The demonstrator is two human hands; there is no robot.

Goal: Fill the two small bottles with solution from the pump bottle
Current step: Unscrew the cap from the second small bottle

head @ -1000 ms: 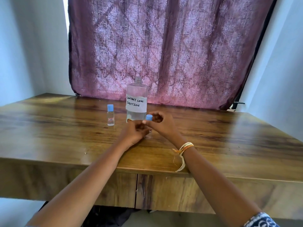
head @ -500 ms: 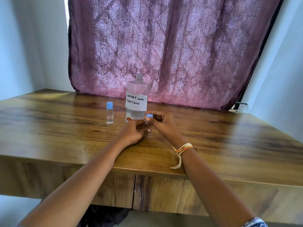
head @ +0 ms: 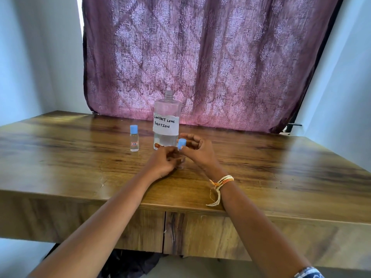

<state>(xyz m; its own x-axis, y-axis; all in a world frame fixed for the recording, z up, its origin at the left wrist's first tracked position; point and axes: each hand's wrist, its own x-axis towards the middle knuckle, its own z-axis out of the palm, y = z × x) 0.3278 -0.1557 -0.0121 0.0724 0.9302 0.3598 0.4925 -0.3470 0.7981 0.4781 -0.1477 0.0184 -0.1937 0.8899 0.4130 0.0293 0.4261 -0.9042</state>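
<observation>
A purple patterned curtain (head: 200, 63) hung behind a wooden surface (head: 281, 173) set between pale walls. The large bottle (head: 167, 121), labelled CONTACT LENS SOLUTION, stood upright at the far middle of the surface with an open threaded neck; no pump head was visible on it. A small bottle with a blue cap (head: 134, 138) stood upright just left of it, apart from both hands.

The second small bottle (head: 180, 166) stood on the surface just near of the large bottle, mostly hidden between the hands. The left hand (head: 162, 163) was curled round its body, steadying it. The right hand (head: 195, 151) pinched its blue cap (head: 181, 144) between thumb and fingertips, remaining fingers loosely arched. Whether the cap was seated on the neck or just clear of it could not be determined.

Judged step: unscrewing the cap of the near bottle before filling. Recommended procedure:
- Keep the bottle base flat on the surface while the cap turns.
- Grip the body firmly; the bottle is likely light and prone to spin.
- Lift the cap straight up once free
- Set the cap aside near, within reach, well clear of the large bottle
</observation>
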